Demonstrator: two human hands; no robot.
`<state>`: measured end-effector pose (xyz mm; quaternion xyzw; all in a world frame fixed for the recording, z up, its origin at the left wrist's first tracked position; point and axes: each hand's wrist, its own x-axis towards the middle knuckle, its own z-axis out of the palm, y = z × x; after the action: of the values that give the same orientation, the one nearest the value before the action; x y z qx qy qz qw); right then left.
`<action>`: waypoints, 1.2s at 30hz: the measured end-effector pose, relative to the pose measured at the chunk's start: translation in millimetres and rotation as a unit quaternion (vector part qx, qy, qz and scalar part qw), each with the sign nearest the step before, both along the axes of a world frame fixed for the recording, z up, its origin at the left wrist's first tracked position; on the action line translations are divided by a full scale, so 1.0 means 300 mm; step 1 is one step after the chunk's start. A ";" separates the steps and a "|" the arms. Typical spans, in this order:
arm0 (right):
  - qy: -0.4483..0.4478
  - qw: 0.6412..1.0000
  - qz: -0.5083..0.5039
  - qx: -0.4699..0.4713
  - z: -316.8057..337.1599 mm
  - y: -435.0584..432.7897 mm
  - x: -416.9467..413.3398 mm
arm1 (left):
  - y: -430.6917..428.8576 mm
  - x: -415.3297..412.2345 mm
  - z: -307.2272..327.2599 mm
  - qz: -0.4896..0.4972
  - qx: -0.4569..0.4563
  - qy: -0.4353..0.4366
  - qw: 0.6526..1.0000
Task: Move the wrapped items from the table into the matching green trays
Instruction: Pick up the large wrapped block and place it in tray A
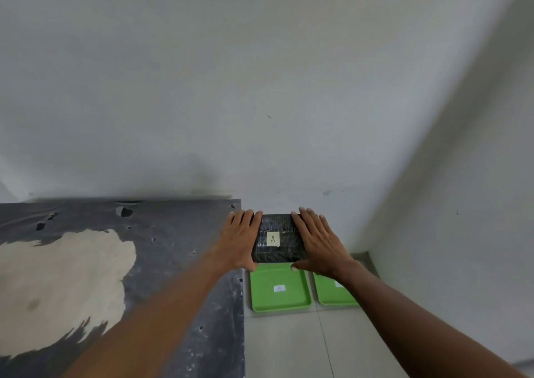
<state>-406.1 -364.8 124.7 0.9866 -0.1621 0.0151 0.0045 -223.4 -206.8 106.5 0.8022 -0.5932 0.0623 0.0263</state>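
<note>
A black wrapped package (277, 252) with a pale label marked "A" is held in the air past the table's right edge. My left hand (239, 237) presses its left side and my right hand (316, 240) presses its right side. Below it on the floor lie two green trays side by side. The left green tray (278, 299) carries a small white label, too blurred to read. The right green tray (329, 296) is partly hidden by my right forearm.
The worn dark table (173, 247) with a large pale patch fills the left. A white wall stands close behind, and another wall closes the right side. Pale floor tiles (289, 346) run in front of the trays.
</note>
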 end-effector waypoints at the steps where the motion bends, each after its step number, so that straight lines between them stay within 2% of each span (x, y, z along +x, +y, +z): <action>1: 0.008 1.000 -0.012 0.016 -0.012 -0.011 -0.032 | -0.009 -0.026 -0.012 0.001 0.008 0.006 1.000; 12: 0.063 0.985 -0.111 0.112 -0.158 -0.405 -0.337 | -0.271 -0.213 -0.165 0.074 0.066 0.047 0.994; 22: 0.124 0.978 -0.049 0.160 -0.500 -0.668 -0.382 | -0.524 -0.360 -0.444 0.117 0.105 0.111 0.981; 29: 0.118 0.977 -0.029 0.176 -0.892 -0.747 -0.310 | -0.613 -0.260 -0.856 0.142 0.131 0.136 0.972; 36: 0.129 0.973 -0.061 0.180 -1.505 -0.881 -0.195 | -0.710 -0.093 -1.473 0.144 0.081 0.166 0.972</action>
<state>-464.5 -628.9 -326.7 0.9530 -0.2205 -0.1424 -0.1516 -251.4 -419.8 -335.3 0.8780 -0.4616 -0.1164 0.0499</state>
